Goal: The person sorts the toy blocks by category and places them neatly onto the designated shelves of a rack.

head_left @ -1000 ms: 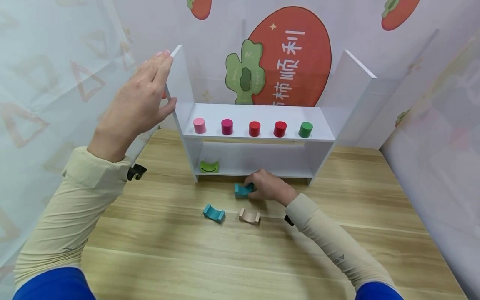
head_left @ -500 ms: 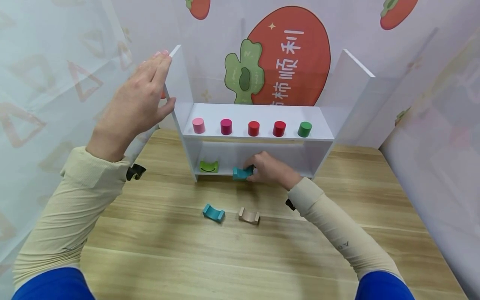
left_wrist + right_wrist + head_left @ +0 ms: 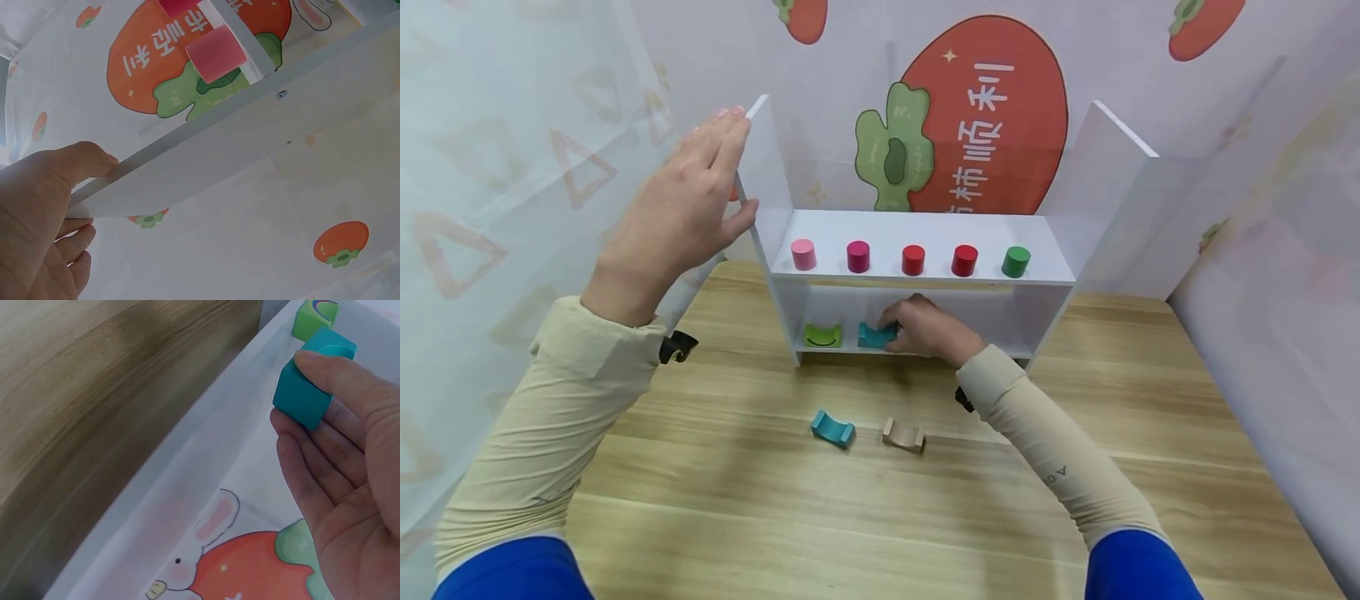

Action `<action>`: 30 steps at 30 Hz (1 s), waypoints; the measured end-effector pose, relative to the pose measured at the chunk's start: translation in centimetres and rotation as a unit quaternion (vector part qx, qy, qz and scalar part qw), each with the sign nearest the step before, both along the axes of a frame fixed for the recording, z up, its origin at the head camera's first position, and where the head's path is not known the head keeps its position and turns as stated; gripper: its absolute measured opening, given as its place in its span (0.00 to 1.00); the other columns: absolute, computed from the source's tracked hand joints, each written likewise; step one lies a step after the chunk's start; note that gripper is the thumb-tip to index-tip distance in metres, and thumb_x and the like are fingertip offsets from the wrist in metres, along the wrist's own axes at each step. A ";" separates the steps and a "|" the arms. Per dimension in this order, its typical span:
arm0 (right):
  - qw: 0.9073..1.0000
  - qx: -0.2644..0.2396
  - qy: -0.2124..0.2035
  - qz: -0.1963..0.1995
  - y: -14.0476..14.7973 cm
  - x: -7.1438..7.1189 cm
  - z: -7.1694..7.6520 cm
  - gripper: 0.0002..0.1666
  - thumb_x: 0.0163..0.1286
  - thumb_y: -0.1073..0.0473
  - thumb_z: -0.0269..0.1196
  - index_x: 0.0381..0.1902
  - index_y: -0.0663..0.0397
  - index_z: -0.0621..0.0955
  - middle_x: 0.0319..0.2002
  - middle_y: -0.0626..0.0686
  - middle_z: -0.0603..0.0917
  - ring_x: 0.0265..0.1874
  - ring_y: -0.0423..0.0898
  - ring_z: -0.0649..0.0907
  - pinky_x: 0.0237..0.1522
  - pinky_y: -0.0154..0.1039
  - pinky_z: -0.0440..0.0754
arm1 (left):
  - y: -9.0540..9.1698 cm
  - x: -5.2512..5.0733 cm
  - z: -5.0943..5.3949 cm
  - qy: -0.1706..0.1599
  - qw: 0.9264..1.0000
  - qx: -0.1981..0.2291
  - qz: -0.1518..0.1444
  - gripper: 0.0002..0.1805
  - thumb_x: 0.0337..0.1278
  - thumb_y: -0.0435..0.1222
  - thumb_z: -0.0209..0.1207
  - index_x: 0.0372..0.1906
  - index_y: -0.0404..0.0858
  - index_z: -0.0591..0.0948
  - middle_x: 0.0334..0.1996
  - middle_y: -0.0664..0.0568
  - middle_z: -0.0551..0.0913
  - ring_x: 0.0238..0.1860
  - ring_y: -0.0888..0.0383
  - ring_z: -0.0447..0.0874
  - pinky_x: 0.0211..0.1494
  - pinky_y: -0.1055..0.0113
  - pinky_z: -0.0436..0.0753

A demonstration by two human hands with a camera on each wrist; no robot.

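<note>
My right hand [image 3: 928,327] pinches a teal curved block [image 3: 874,336] on the lower level of a white shelf [image 3: 917,210]. In the right wrist view, the thumb lies on top of that block and fingers are under its side. Left of it on the same level sits a green curved block [image 3: 823,336] with a smile line. My left hand [image 3: 681,196] holds the upright left side panel [image 3: 206,156] of the shelf, thumb on its front edge and fingers behind. On the table in front lie another teal curved block [image 3: 832,429] and a natural-wood curved block [image 3: 903,436].
Along the upper level stand several cylinders: pink [image 3: 802,254], magenta [image 3: 858,257], red [image 3: 913,260], another red [image 3: 964,260] and green [image 3: 1016,262]. The right side panel [image 3: 1101,179] rises beside them. A printed cloth [image 3: 820,100] hangs behind the wooden table [image 3: 880,525].
My right hand has carried the teal block from the table up onto the shelf's lower level, then slightly left and back towards the green block. The left hand keeps its place on the panel.
</note>
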State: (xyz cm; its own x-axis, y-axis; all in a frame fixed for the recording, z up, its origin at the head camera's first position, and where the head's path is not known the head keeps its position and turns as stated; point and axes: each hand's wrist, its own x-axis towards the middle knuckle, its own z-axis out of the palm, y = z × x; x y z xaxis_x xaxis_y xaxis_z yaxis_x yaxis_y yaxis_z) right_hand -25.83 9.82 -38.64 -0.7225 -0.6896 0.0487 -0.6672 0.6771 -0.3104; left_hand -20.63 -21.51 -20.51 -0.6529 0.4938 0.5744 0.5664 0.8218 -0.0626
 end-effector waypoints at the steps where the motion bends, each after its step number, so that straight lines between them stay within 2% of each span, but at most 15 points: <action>1: 1.000 0.004 -0.006 -0.007 0.0 -0.1 -0.2 0.20 0.64 0.57 0.78 0.54 0.52 0.91 0.53 0.52 0.91 0.57 0.49 0.84 0.70 0.47 0.84 | 0.1 0.0 -0.1 0.000 1.000 0.000 -0.001 0.45 0.64 0.28 0.65 0.81 0.26 0.57 0.81 0.32 0.61 0.84 0.39 0.57 0.91 0.53 0.53; 6: 0.999 0.017 -0.024 -0.031 0.0 -0.4 -0.8 0.21 0.64 0.57 0.77 0.55 0.51 0.91 0.54 0.51 0.90 0.57 0.49 0.83 0.70 0.47 0.83 | 0.3 -0.1 -0.2 -0.003 1.000 0.005 -0.007 0.45 0.63 0.28 0.65 0.81 0.26 0.57 0.81 0.33 0.61 0.84 0.39 0.57 0.91 0.51 0.53; 12: 0.998 0.032 -0.022 -0.044 0.1 -0.7 -1.1 0.21 0.64 0.55 0.77 0.56 0.49 0.90 0.55 0.50 0.90 0.57 0.49 0.82 0.71 0.49 0.82 | 0.3 -0.1 -0.2 -0.002 1.000 0.008 -0.003 0.45 0.63 0.28 0.65 0.82 0.27 0.57 0.82 0.34 0.61 0.84 0.39 0.57 0.90 0.50 0.54; 22: 0.997 0.060 0.005 -0.043 -0.1 -1.1 -1.3 0.23 0.63 0.52 0.78 0.56 0.47 0.90 0.55 0.50 0.90 0.59 0.49 0.81 0.74 0.51 0.80 | 0.2 -0.2 -0.1 0.001 1.000 0.009 -0.001 0.45 0.63 0.28 0.65 0.82 0.27 0.57 0.81 0.33 0.61 0.84 0.39 0.58 0.90 0.51 0.54; 30: 0.997 0.062 0.006 -0.040 -0.2 -0.9 -1.0 0.24 0.63 0.51 0.79 0.56 0.47 0.90 0.53 0.49 0.89 0.56 0.48 0.80 0.70 0.49 0.83 | 0.0 -0.4 -0.3 0.004 1.000 0.008 0.000 0.45 0.63 0.28 0.65 0.81 0.26 0.58 0.81 0.32 0.62 0.84 0.39 0.58 0.91 0.52 0.54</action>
